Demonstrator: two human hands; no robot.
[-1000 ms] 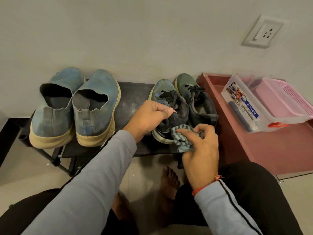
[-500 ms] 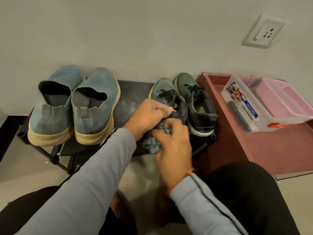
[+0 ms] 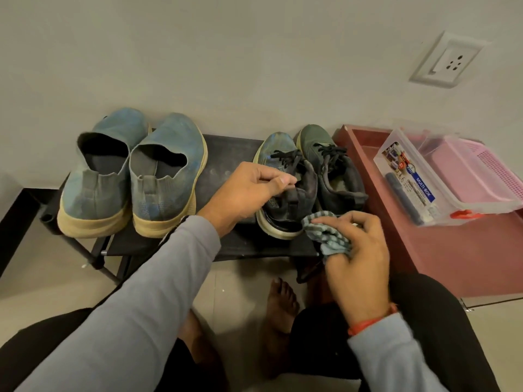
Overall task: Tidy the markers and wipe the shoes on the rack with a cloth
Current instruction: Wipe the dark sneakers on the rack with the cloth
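A low black shoe rack (image 3: 226, 154) carries two pairs. On its right stand two dark laced sneakers, the left sneaker (image 3: 285, 205) and the right sneaker (image 3: 336, 176). My left hand (image 3: 249, 190) grips the left sneaker at its collar. My right hand (image 3: 356, 250) holds a striped blue-grey cloth (image 3: 328, 233) bunched against that sneaker's heel. A blue marker (image 3: 402, 193) lies inside a clear plastic box (image 3: 441, 205) to the right.
Two large blue slip-on shoes (image 3: 133, 176) with cream soles fill the rack's left half. A maroon table (image 3: 458, 250) beside the rack bears the box and a pink basket (image 3: 475, 174). A wall socket (image 3: 450, 60) sits above. My bare feet (image 3: 280, 315) are on the tiled floor.
My right hand swept the cloth left across the sneaker's heel half a second ago and is now back at the heel's right side. My left hand keeps its grip.
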